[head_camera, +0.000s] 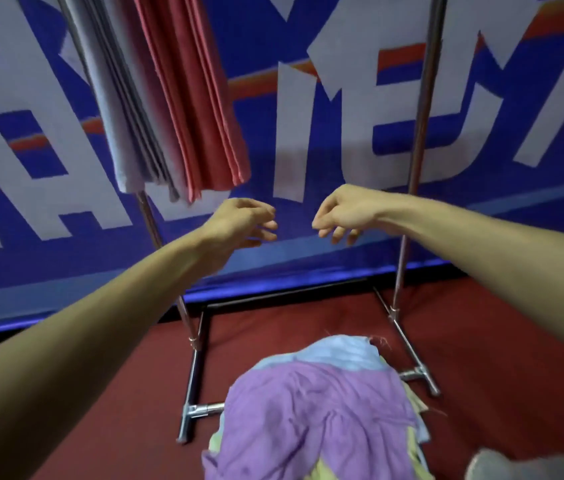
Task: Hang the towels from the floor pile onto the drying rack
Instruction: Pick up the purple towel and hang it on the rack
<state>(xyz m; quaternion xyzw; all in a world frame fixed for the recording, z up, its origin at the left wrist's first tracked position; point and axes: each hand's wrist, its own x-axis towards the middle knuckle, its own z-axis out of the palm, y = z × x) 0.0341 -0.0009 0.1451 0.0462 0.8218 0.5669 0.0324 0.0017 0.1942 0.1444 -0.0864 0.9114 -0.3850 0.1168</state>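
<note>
A pile of towels (318,407) lies on the red floor at the bottom centre, a purple one on top, with light blue and pale yellow ones under it. The metal drying rack (415,157) stands over the pile. A grey towel (124,116) and a red towel (197,98) hang from its top at the upper left. My left hand (242,223) and my right hand (342,216) are stretched forward side by side above the pile. Both hold nothing, and their fingers hang loosely curled.
A blue banner (308,261) with large white letters covers the wall behind the rack. The rack's base bars (192,375) lie on the red floor (498,358) on both sides of the pile. A grey object (533,465) shows at the bottom right corner.
</note>
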